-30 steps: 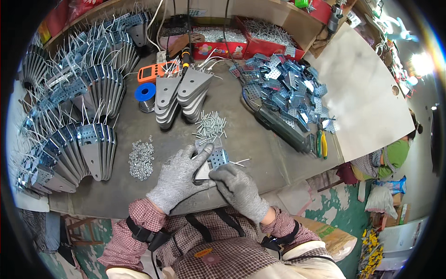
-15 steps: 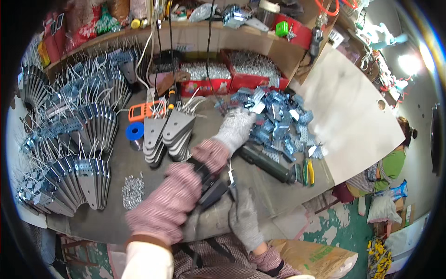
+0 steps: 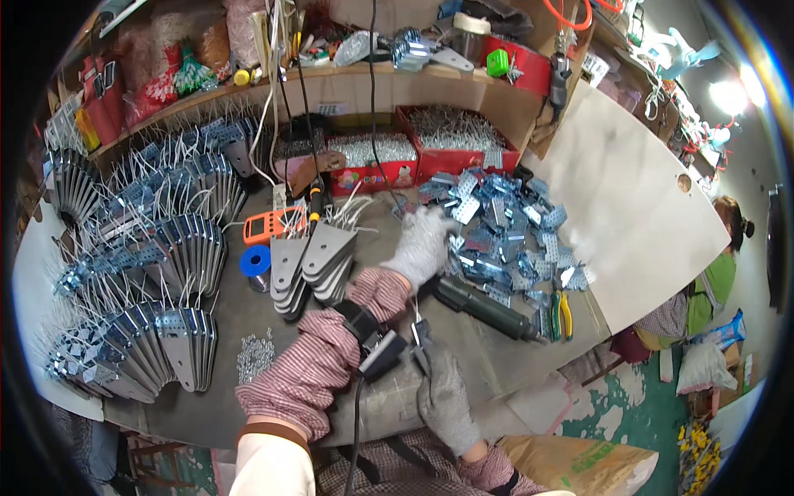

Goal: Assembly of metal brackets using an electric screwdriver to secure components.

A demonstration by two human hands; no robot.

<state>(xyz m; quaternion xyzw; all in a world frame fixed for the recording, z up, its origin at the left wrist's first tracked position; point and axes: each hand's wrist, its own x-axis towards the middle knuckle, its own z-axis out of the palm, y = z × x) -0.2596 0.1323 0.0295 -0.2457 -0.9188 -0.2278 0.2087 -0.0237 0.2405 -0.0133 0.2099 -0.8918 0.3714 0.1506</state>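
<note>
My left hand (image 3: pixel 420 241), in a pale grey knit glove, reaches across the bench to the left edge of a heap of small bluish perforated metal brackets (image 3: pixel 500 236). Its fingers curl downward, and whatever lies under them is hidden. A black strap with a black box (image 3: pixel 382 354) and a cable sits on that wrist. Close to my body, my right hand (image 3: pixel 451 405), also gloved in grey, is closed around a thin dark piece (image 3: pixel 420 335) seen edge-on, with a white wire at its top. Left of my left hand stand stacked grey tapered plates (image 3: pixel 329 252) with white wires.
Rows of wired plates (image 3: pixel 186 347) fill the left. Near them are loose small metal parts (image 3: pixel 255 355), a blue-ended spool (image 3: pixel 255 261) and an orange meter (image 3: pixel 273 226). A dark green tool (image 3: pixel 484 307) and yellow-green pliers (image 3: pixel 562 316) lie right. Red boxes (image 3: pixel 374 176) stand behind.
The whole view has shifted, so the bench appears lower and farther right. My left hand has drawn slightly left along the heap's edge. The right hand keeps its hold near my body.
</note>
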